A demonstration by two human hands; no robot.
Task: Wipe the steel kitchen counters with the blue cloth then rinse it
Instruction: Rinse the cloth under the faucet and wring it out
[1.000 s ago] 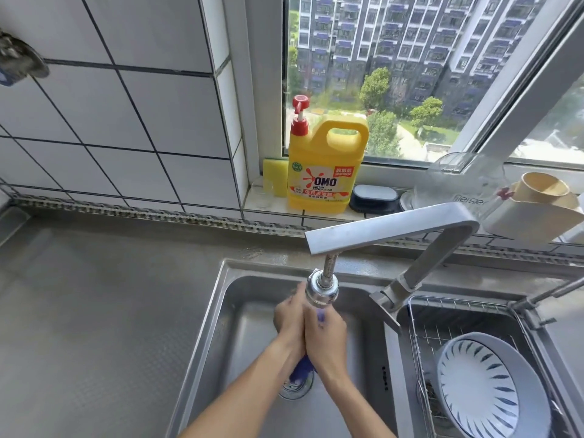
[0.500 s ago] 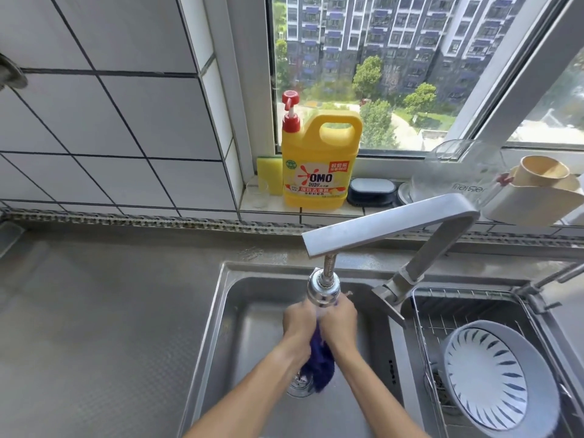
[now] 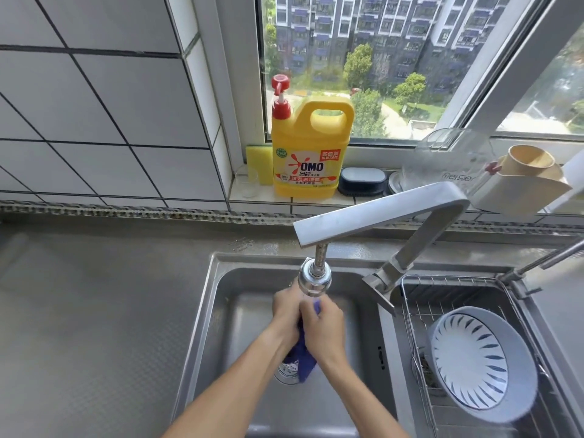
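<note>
As both hands close around the blue cloth beneath the faucet head, a person rinses it over the left sink basin.

Left hand and right hand are pressed together and clamped on the cloth, whose loose end hangs down at about 6 o'clock from the hands, over the drain; whether water is running cannot be told. The steel counter lies at 9 o'clock of the basin, a yellow detergent bottle at 12 o'clock on the sill, and a wire rack holding a pale bowl at 3 o'clock. Judged from this, hard wringing so close to the faucet head could throw spray onto the counter, and a slack grip could drop the cloth over the drain.
</note>
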